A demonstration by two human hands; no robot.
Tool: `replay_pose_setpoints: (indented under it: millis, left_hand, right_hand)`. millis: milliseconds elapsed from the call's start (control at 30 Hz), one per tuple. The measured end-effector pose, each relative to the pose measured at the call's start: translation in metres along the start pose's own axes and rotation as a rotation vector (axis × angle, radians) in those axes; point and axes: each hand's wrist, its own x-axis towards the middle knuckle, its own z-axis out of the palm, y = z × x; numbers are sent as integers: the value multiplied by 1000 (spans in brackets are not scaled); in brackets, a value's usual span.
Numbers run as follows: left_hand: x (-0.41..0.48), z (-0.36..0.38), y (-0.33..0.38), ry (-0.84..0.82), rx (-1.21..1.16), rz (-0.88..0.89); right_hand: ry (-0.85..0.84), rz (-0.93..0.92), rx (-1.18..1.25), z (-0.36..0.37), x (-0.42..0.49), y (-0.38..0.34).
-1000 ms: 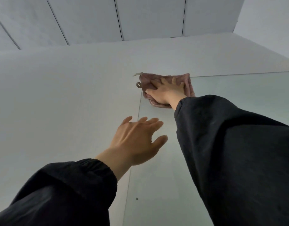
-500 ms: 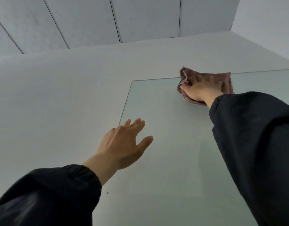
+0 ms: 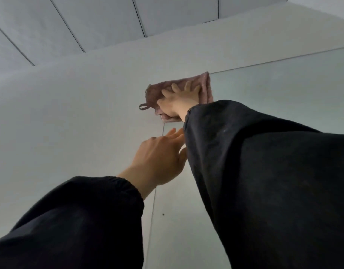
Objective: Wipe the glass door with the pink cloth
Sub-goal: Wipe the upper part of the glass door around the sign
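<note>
Pink cloth: the pink cloth [image 3: 154,92] lies folded over the top left corner of the glass door [image 3: 274,98]. Its left part laps past the door's left edge onto the wall [image 3: 70,113]. A small hanging loop [image 3: 143,107] sticks out at its lower left.

Right hand: the right hand [image 3: 179,100] lies flat on the cloth with fingers straight and spread. It presses rather than grips, which probably spreads the pressure so the whole pad rubs the pane.

Left hand: the left hand [image 3: 157,158] is raised lower down beside the door's left edge, relaxed and spread wide, holding nothing. Its fingertips run behind the right sleeve [image 3: 254,162], so whether they touch the glass cannot be told. It looks placed to steady the door or the body during the high reach.

Arms: both are stretched upward in dark sleeves, the left sleeve [image 3: 80,220] low in view. The corner seems near the limit of reach.

Step, as judged: working the top edge and corner, with most of the pane below yet to be covered.

Glass door: a frameless, pale green-grey pane with thin bare top and left edges. A small dark speck [image 3: 163,214] sits low near the left edge.

Room: a plain white wall behind and above the door, and a ceiling [image 3: 89,20] of pale panels split by thin dark seams, under dim, even light.
</note>
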Motion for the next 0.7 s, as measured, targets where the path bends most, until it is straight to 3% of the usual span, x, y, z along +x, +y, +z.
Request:
replay_pose_setpoints:
  millis: [167, 467, 700]
  left_hand:
    - [10, 23, -14, 66, -86, 121]
    - [12, 25, -18, 85, -136, 97]
    - [15, 25, -20, 48, -154, 123]
  right_hand:
    - [13, 31, 74, 0, 4, 34]
    - [29, 325, 95, -15, -40, 154]
    - [34, 452, 61, -10, -51, 152]
